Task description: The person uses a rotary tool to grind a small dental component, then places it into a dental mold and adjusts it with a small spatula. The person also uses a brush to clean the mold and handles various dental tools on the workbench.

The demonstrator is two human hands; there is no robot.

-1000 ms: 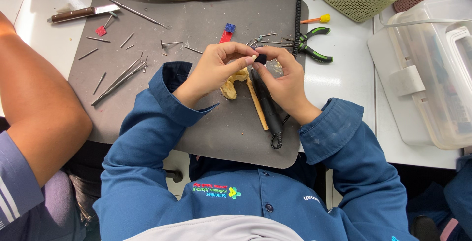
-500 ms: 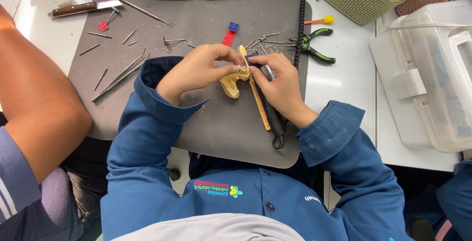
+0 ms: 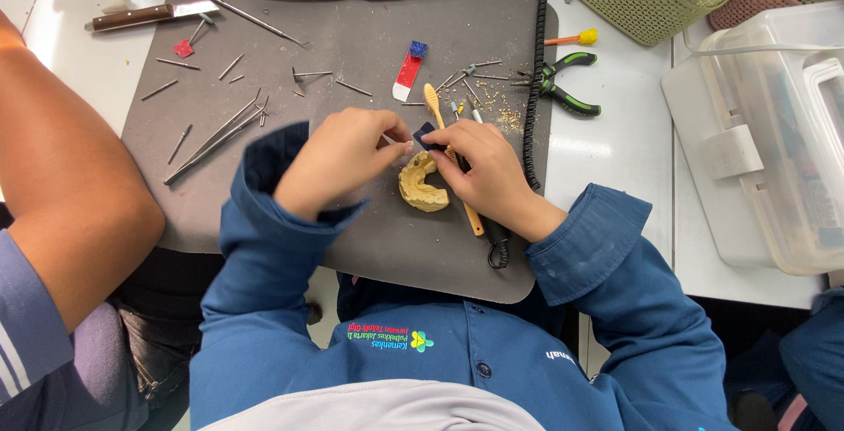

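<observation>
Head view: the left hand (image 3: 338, 160) and right hand (image 3: 482, 167) pinch a small dark piece (image 3: 425, 137) between fingertips. It sits just above the yellow dental cast (image 3: 422, 187), mid-mat on the grey mat (image 3: 352, 36).

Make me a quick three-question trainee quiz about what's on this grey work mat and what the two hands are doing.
1. True or false: the yellow horseshoe-shaped dental cast lies on the grey rubber mat.
2. Which side of the mat are the green-handled pliers on: A left, B right?
3. What do the left hand and right hand pinch together?

Key: 1 true; 2 B; 3 a small dark piece.
</observation>
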